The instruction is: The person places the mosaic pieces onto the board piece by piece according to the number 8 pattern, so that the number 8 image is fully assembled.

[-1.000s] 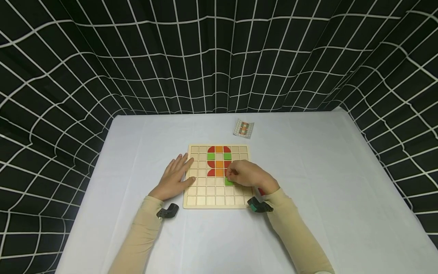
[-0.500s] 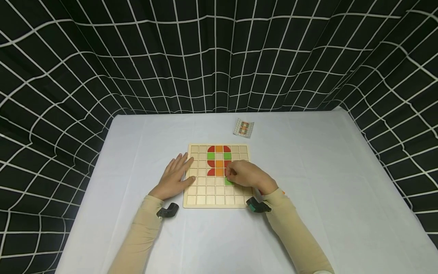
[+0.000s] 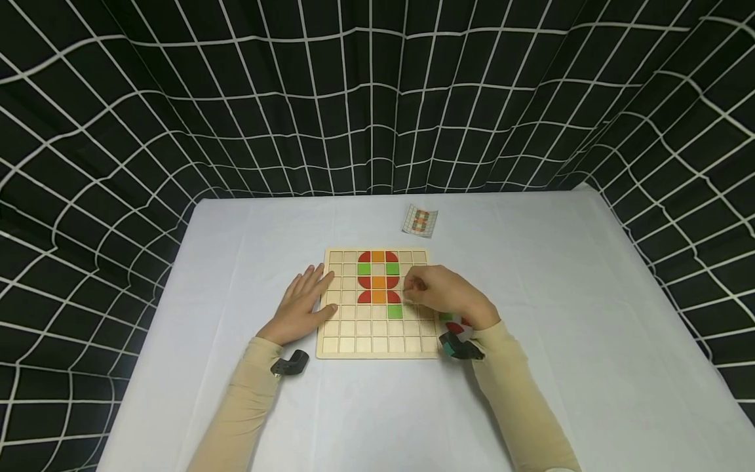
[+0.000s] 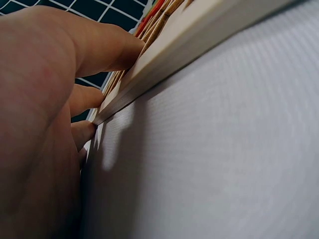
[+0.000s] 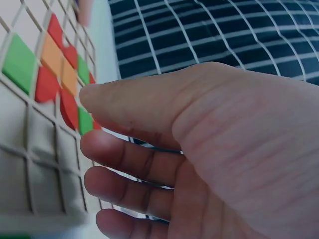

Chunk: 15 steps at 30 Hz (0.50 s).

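Note:
A wooden grid board [image 3: 348, 331] lies on the white table, with red, orange and green tiles set in its middle columns. My left hand [image 3: 299, 308] rests on the board's left edge, fingers spread; in the left wrist view its thumb [image 4: 112, 47] lies across the rim. Just right of the coloured tiles, my right hand [image 3: 445, 292] hovers over the board. In the right wrist view its fingers are loosely bent and nothing shows between them. Nearest to it are a red quarter-round tile [image 3: 393, 297] and, one row lower, a green square tile [image 3: 395, 312].
Loose tiles, among them a red one [image 3: 454, 327], lie at the board's right side, partly hidden by my right wrist. A small pattern card [image 3: 420, 221] lies behind the board. Dark curtains [image 3: 377, 98] with white grid lines stand around the table.
My right hand has moved right, off the red and green tiles at its fingertips, which now show fully in the grid. Loose tiles under the right wrist have come into view. The left hand is still.

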Each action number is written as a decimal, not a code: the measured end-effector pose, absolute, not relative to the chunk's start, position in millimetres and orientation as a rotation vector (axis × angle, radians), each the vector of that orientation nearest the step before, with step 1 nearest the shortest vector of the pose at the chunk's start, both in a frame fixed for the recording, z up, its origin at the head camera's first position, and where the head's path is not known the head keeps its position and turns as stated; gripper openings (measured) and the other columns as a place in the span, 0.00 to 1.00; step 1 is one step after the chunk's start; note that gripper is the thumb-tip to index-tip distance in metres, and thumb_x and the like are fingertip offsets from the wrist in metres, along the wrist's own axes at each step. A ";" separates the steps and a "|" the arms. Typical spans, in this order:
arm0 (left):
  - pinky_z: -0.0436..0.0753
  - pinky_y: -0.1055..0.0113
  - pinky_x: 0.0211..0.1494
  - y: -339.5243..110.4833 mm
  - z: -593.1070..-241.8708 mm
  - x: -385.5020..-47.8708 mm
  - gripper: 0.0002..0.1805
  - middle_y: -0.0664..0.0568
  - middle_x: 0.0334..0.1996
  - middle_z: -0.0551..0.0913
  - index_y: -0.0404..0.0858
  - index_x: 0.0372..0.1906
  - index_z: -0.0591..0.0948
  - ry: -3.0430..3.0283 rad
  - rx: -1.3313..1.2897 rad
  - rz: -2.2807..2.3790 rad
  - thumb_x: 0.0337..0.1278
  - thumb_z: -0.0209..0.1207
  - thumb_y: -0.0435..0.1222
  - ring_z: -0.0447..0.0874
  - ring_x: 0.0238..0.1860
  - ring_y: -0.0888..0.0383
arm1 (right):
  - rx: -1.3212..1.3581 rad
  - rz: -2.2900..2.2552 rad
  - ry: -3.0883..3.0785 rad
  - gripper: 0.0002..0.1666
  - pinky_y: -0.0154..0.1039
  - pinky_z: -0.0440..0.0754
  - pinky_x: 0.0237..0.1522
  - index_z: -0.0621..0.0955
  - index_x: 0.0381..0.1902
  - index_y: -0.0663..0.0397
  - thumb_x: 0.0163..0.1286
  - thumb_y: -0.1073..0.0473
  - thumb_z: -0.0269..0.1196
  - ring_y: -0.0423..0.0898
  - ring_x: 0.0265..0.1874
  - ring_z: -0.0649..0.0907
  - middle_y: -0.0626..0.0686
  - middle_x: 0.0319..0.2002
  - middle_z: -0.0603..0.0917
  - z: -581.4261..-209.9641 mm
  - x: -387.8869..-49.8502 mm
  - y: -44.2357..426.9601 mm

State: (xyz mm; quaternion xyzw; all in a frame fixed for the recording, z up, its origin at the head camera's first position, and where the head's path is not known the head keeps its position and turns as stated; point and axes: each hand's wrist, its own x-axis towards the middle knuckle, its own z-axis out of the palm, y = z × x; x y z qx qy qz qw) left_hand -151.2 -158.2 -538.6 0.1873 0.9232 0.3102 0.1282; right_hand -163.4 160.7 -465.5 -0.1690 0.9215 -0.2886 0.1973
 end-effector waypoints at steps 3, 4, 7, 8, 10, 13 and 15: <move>0.31 0.49 0.85 -158.2 -538.6 -151.3 0.41 0.48 0.84 0.40 0.42 0.82 0.53 2.684 0.545 0.901 0.72 0.53 0.49 0.31 0.85 0.48 | -0.423 -0.813 2.582 0.05 0.36 0.75 0.33 0.82 0.42 0.50 0.72 0.56 0.64 0.45 0.30 0.76 0.48 0.29 0.79 -463.1 -166.0 173.0; 0.31 0.49 0.85 -158.2 -538.6 -151.3 0.41 0.48 0.84 0.41 0.42 0.82 0.53 2.683 0.544 0.900 0.72 0.53 0.49 0.31 0.85 0.48 | -0.407 -0.816 2.579 0.06 0.36 0.75 0.33 0.82 0.43 0.51 0.71 0.57 0.64 0.45 0.30 0.77 0.49 0.30 0.79 -462.6 -166.9 177.2; 0.31 0.49 0.85 -158.2 -538.5 -151.3 0.41 0.48 0.84 0.41 0.42 0.82 0.53 2.684 0.548 0.903 0.72 0.53 0.49 0.31 0.85 0.48 | -0.336 -0.811 2.546 0.09 0.37 0.75 0.34 0.82 0.46 0.54 0.70 0.59 0.65 0.46 0.32 0.77 0.51 0.33 0.79 -461.7 -168.6 189.1; 0.31 0.49 0.85 -158.4 -539.0 -151.6 0.41 0.48 0.84 0.41 0.42 0.82 0.53 2.686 0.549 0.905 0.72 0.54 0.49 0.31 0.85 0.48 | -0.308 -0.794 2.535 0.10 0.38 0.76 0.35 0.82 0.47 0.54 0.69 0.59 0.65 0.47 0.34 0.77 0.52 0.34 0.80 -461.7 -168.9 192.4; 0.31 0.49 0.85 -158.6 -539.6 -151.9 0.40 0.48 0.84 0.41 0.42 0.82 0.54 2.688 0.552 0.912 0.72 0.54 0.49 0.32 0.85 0.48 | -0.247 -0.734 2.520 0.14 0.39 0.77 0.38 0.82 0.49 0.55 0.66 0.60 0.67 0.48 0.36 0.77 0.53 0.37 0.81 -461.8 -169.4 197.5; 0.31 0.49 0.85 -159.2 -541.1 -152.4 0.40 0.48 0.84 0.41 0.42 0.82 0.54 2.688 0.556 0.922 0.72 0.54 0.49 0.32 0.85 0.48 | -0.170 -0.629 2.495 0.18 0.41 0.77 0.41 0.81 0.50 0.54 0.62 0.60 0.70 0.49 0.39 0.77 0.53 0.40 0.81 -462.9 -169.2 202.3; 0.31 0.49 0.85 -159.4 -541.5 -152.5 0.40 0.48 0.84 0.41 0.42 0.82 0.54 2.686 0.554 0.924 0.72 0.54 0.49 0.32 0.85 0.48 | -0.145 -0.586 2.477 0.19 0.41 0.76 0.41 0.80 0.49 0.53 0.60 0.59 0.71 0.49 0.39 0.77 0.53 0.39 0.80 -464.3 -169.1 203.9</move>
